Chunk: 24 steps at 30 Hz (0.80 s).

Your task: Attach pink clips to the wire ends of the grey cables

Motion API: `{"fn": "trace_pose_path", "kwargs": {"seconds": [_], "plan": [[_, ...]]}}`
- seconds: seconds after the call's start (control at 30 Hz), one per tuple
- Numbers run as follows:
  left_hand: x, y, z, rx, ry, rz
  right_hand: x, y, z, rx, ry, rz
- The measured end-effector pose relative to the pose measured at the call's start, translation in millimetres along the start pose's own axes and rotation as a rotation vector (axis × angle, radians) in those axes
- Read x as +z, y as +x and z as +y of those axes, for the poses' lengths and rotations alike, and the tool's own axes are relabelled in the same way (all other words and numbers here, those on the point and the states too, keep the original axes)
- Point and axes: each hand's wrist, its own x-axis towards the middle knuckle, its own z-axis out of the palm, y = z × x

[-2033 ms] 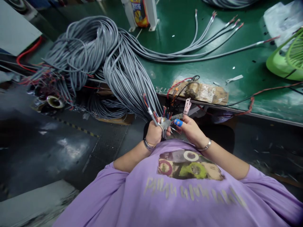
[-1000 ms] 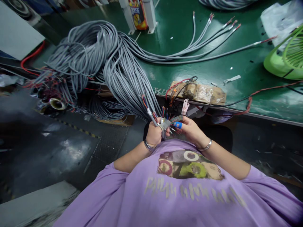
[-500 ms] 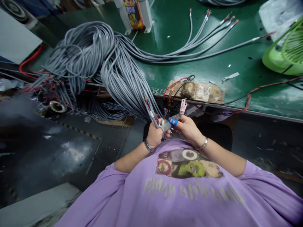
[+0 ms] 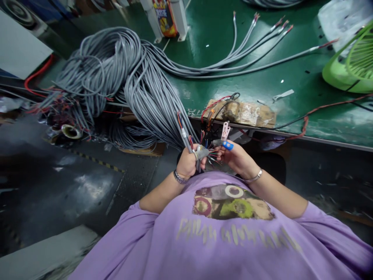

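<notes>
My left hand [image 4: 187, 163] is closed around the ends of several grey cables [image 4: 201, 154]. Thin coloured wires [image 4: 214, 153] fan out of one end toward the right, and other stripped ends stick up past my fingers. My right hand [image 4: 236, 157], a blue cover [image 4: 227, 145] on its thumb, is closed on a short grey piece of cable sheath [image 4: 217, 142], just right of the bare wires. Its lower fingertips are close to the wire tips; whether they touch is unclear. A pink clip [image 4: 225, 131] stands up right behind this hand.
A big bundle of grey cable [image 4: 110, 58] lies over the green table [image 4: 262, 77] and hangs off its front edge. A taped cardboard piece [image 4: 250, 113] sits at that edge. To the right stand a green fan [image 4: 354, 64] and a red cord [image 4: 326, 105].
My right hand has moved a little to the right, away from my left, taking the grey sheath piece along. Coloured wires now show between the hands. My left hand has shifted slightly left.
</notes>
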Motion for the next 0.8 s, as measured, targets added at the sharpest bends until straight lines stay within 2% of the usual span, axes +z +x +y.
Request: {"fn": "trace_pose_path", "kwargs": {"seconds": [0.1, 0.2, 0.4, 0.6, 0.8], "plan": [[-3.4, 1.3, 6.1, -0.046, 0.042, -0.085, -12.9, 2.5, -5.4, 0.021, 0.028, -0.014], [-4.8, 2.3, 8.4, -0.075, 0.112, -0.142, -16.9, 4.2, -10.4, 0.048, -0.027, -0.076], [-2.7, 2.6, 10.1, -0.091, 0.256, -0.187, -1.9, 5.8, -18.9, -0.001, -0.383, -0.179], [-0.3, -0.2, 12.7, -0.106, 0.296, -0.181, 14.0, 8.9, -19.1, -0.036, -0.423, -0.175], [1.3, 1.0, 11.8, -0.128, 0.327, -0.177, 20.1, 10.6, -6.9, -0.111, -0.362, -0.112]]}}
